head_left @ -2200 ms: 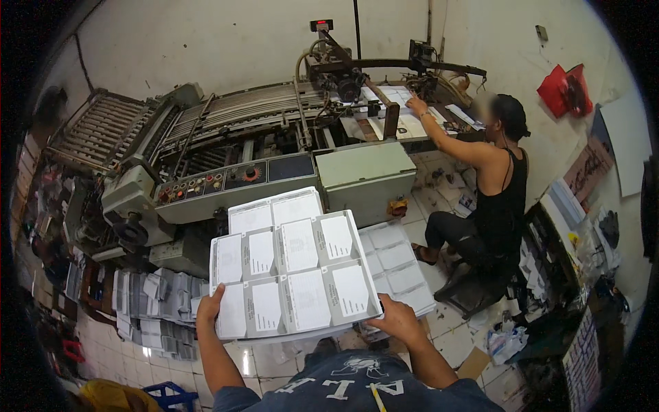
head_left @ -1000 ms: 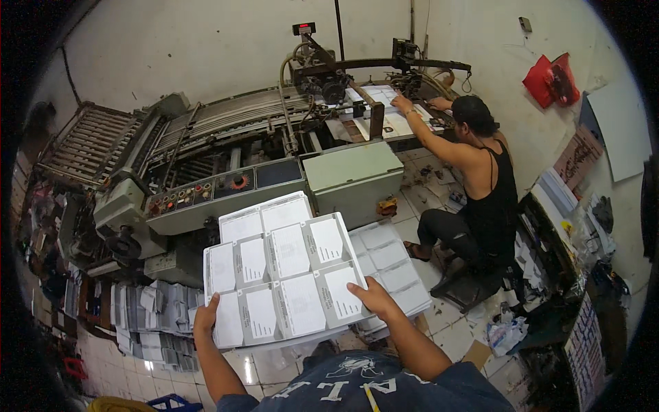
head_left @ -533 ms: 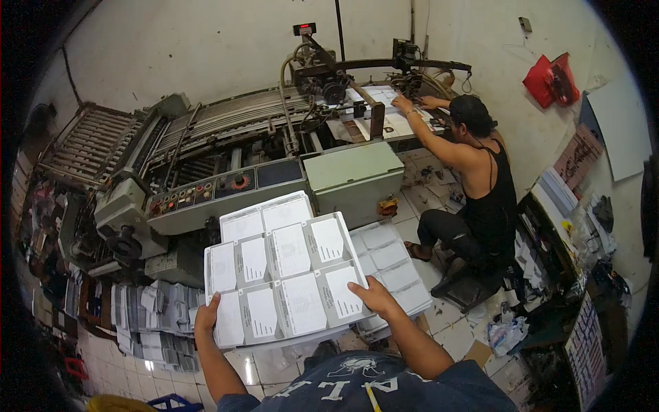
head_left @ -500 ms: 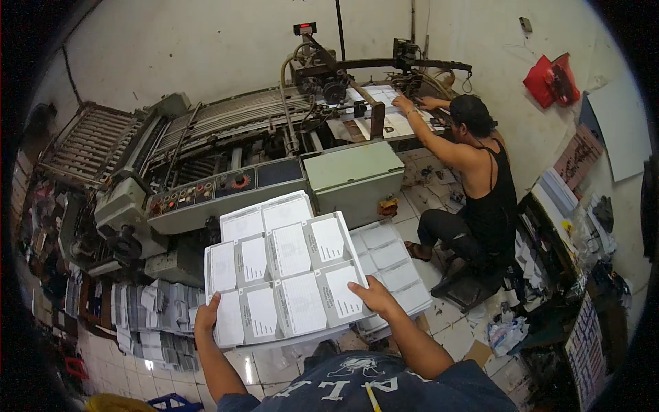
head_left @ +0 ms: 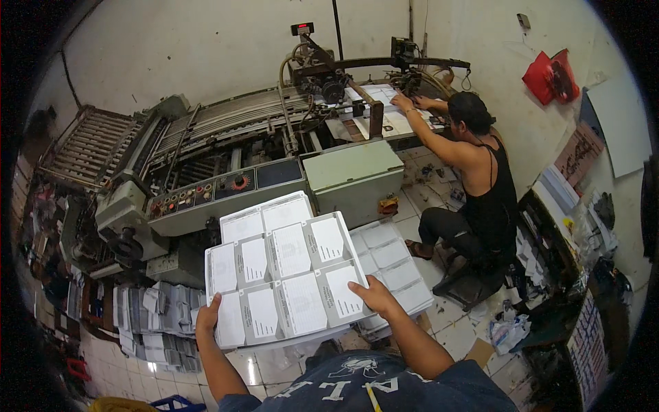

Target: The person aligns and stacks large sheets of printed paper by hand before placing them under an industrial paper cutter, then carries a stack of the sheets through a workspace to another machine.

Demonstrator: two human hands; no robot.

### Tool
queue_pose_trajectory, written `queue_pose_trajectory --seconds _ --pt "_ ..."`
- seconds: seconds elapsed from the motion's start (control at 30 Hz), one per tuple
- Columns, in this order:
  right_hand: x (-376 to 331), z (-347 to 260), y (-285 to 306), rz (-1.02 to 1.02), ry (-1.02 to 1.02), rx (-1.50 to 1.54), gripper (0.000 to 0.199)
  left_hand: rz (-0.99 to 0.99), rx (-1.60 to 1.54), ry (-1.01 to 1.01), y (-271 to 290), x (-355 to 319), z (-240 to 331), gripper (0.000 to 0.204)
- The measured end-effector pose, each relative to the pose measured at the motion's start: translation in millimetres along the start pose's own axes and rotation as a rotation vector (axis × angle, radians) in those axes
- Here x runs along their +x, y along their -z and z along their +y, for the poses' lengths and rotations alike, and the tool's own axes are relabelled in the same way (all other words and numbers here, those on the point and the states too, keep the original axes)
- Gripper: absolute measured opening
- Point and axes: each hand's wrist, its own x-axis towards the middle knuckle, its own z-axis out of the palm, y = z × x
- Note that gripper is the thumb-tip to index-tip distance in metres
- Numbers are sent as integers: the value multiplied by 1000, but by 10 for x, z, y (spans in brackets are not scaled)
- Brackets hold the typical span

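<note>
Two bare hands hold up a wide white printed sheet (head_left: 285,281) laid out as a grid of grey-framed panels, carried flat at chest height above the tiled floor (head_left: 439,319). The left hand (head_left: 208,314) grips the sheet's lower left edge; only the thumb and the back of the hand show, and the fingers are hidden beneath the paper, so how far they close cannot be told. The right hand (head_left: 374,296) rests on the sheet's lower right corner with fingers pressed together on top of the paper; whatever lies under that corner is covered. More sheets seem to lie beneath the top one, but their count is hard to make out. The print on the panels is too small to read.

Just behind and to the right, partly hidden by the held sheet, sits a low stack of similar white printed sheets (head_left: 395,264). Beyond stands a long grey-green offset printing press (head_left: 226,158) with a row of coloured buttons; its left end bends away into the dark rim. A second person in a black sleeveless top (head_left: 491,199) crouches at the press's right end, both hands on paper there. Loose grey-white paper bundles (head_left: 154,323) litter the floor at lower left, cut off by shadow.
</note>
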Motion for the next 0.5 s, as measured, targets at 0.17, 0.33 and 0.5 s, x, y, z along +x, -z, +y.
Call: queue_pose_trajectory --seconds 0.17,0.33,0.5 --pt "-68 -149 -31 5 -30 -22 57 1 16 -10 17 29 -51 92" --pt "-114 -222 -43 -4 -47 10 57 -45 15 -24 25 133 -167 96" --pt "-62 -126 -30 -15 -32 42 55 -48 1 -33 7 184 -221 97"
